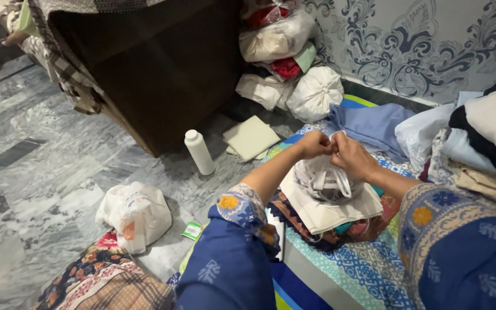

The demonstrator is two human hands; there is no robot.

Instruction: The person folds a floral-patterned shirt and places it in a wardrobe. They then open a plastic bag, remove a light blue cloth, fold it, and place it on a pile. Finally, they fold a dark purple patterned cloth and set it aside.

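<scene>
Tied white bag sits on the near left floor, looks finished. In the middle, left hand and right hand both have fingers pinched tight on the top of a clear plastic bag, resting on folded cloths. I'd say the knot's half done, clothes pile on the right untouched

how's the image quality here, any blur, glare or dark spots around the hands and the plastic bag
Head view: soft, even indoor light; the left hand and right hand on the clear plastic bag are slightly soft. A mild sheen lies on the marble floor. The brown furniture is deep in shadow. Wide-lens stretch at the sleeves near the bottom edge.
</scene>
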